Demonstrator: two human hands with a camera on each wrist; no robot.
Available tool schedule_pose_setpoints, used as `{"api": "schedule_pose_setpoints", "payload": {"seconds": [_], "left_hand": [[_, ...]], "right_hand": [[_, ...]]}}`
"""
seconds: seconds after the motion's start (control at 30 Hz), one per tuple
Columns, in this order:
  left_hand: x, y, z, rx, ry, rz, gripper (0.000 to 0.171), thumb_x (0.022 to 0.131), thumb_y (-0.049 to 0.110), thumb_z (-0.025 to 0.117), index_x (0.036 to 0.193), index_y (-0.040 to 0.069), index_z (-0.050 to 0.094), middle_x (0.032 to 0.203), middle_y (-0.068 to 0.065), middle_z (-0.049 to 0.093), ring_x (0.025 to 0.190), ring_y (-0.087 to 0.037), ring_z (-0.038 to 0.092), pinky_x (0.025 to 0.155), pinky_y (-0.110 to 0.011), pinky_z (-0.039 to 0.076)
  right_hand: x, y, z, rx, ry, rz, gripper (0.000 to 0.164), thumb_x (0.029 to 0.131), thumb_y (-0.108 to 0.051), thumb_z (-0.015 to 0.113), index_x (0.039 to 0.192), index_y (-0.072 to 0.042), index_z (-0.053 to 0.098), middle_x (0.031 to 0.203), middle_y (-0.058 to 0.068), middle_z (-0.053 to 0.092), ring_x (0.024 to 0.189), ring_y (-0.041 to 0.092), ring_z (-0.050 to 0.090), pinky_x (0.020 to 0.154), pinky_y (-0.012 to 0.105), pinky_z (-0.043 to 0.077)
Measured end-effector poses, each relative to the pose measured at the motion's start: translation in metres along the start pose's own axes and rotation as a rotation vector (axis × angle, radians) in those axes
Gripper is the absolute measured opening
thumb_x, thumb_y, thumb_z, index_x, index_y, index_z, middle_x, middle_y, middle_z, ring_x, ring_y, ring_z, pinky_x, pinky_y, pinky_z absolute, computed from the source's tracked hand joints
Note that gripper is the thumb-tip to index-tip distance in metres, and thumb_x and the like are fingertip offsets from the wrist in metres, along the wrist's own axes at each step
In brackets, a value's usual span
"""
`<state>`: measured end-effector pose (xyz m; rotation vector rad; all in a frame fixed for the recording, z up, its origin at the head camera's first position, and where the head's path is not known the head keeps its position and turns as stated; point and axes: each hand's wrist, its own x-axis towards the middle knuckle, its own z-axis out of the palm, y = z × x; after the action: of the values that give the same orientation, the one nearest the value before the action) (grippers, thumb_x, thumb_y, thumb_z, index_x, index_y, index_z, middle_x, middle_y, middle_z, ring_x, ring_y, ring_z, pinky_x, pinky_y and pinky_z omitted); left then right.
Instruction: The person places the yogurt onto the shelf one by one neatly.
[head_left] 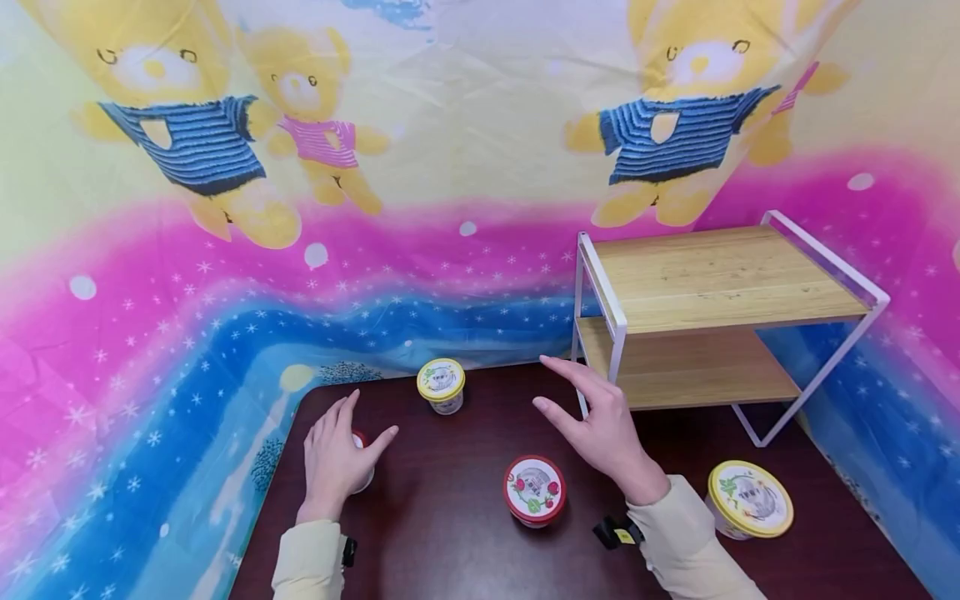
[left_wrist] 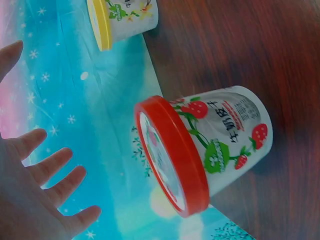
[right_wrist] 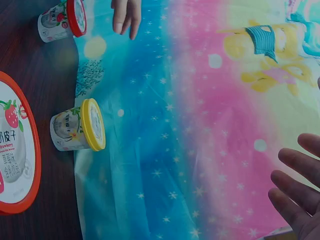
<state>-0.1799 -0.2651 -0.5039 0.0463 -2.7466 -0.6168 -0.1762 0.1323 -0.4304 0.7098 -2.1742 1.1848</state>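
Note:
My left hand (head_left: 335,458) hovers with spread, straight fingers near a red-lidded strawberry dessert tub (left_wrist: 225,135), which it partly hides in the head view. In the left wrist view the fingers are apart from that tub. My right hand (head_left: 603,429) is raised over the table, thumb and fingers apart, with nothing in it. Just left of and below the right hand stands a second red-lidded tub (head_left: 534,490), seen from above. A yellow-lidded tub (head_left: 441,383) stands near the table's back edge, between the two hands. Another yellow-lidded tub (head_left: 750,500) is to the right of my right sleeve.
A two-tier wooden shelf with a white metal frame (head_left: 735,279) stands at the back right of the dark table (head_left: 442,533). Behind the table hangs a colourful cloth (head_left: 465,158) printed with bears. A black band (head_left: 618,532) is at my right wrist.

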Motion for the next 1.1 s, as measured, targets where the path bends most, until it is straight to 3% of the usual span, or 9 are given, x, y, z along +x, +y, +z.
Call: {"api": "schedule_pose_setpoints", "payload": {"seconds": [0.2, 0.57, 0.77, 1.1], "left_hand": [[-0.004, -0.009, 0.002, 0.001, -0.007, -0.040, 0.098, 0.083, 0.069, 0.071, 0.156, 0.012, 0.039, 0.151, -0.020, 0.042, 0.135, -0.044, 0.037, 0.108, -0.070, 0.021], [-0.011, -0.021, 0.002, 0.006, -0.045, -0.113, 0.098, 0.084, 0.067, 0.070, 0.156, 0.011, 0.037, 0.151, -0.023, 0.041, 0.134, -0.046, 0.036, 0.108, -0.069, 0.022], [-0.015, -0.028, 0.006, 0.007, -0.054, -0.160, 0.098, 0.084, 0.068, 0.070, 0.156, 0.010, 0.037, 0.150, -0.023, 0.040, 0.133, -0.047, 0.036, 0.106, -0.069, 0.025], [-0.023, -0.041, 0.015, 0.022, -0.058, -0.238, 0.104, 0.082, 0.073, 0.068, 0.156, 0.006, 0.035, 0.151, -0.025, 0.036, 0.133, -0.048, 0.033, 0.105, -0.072, 0.025]], "right_hand": [[-0.001, -0.003, -0.011, 0.024, 0.034, -0.030, 0.059, 0.084, -0.019, 0.084, 0.139, -0.015, 0.064, 0.137, -0.001, 0.063, 0.127, 0.021, 0.058, 0.108, 0.029, 0.040], [0.002, -0.005, -0.029, 0.061, 0.140, -0.126, 0.050, 0.092, -0.042, 0.076, 0.128, -0.008, 0.071, 0.125, 0.006, 0.069, 0.116, 0.024, 0.063, 0.104, 0.027, 0.043], [0.003, -0.007, -0.042, 0.074, 0.251, -0.167, 0.039, 0.092, -0.032, 0.078, 0.114, -0.001, 0.075, 0.108, 0.012, 0.073, 0.104, 0.021, 0.063, 0.097, 0.025, 0.044], [0.010, -0.032, -0.065, 0.079, 0.402, -0.187, 0.025, 0.086, -0.009, 0.076, 0.100, 0.011, 0.073, 0.093, 0.023, 0.071, 0.094, 0.017, 0.064, 0.090, 0.023, 0.046]]}}
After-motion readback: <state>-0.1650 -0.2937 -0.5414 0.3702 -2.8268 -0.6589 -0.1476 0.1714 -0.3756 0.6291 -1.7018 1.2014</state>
